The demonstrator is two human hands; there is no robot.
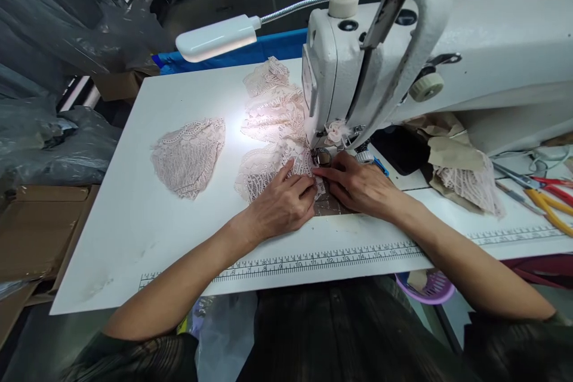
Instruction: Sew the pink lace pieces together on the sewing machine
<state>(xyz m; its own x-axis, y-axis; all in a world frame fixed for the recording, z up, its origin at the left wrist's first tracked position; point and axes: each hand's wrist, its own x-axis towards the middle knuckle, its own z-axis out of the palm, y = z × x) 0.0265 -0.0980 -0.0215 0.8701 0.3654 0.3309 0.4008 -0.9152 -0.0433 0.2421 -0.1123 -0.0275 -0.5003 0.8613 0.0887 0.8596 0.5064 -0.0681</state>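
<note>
Pale pink lace fabric (273,108) lies bunched on the table, and its right edge runs under the needle area of a white sewing machine (329,65). On the front part of the lace, my left hand (286,200) is closed, with its fingers bent and pressed on the cloth. My right hand (360,185) is just in front of the presser foot (321,157), its fingertips pinching the lace edge. The exact grip under the fingers is partly hidden. A separate folded lace piece (190,158) rests to the left.
A white lamp (217,37) lights the cloth. Beneath the machine arm lie a dark flat object (400,148) and more lace (470,185) with brown paper. Yellow-handled scissors (550,209) sit far right. A printed ruler (304,265) runs along the table's front edge.
</note>
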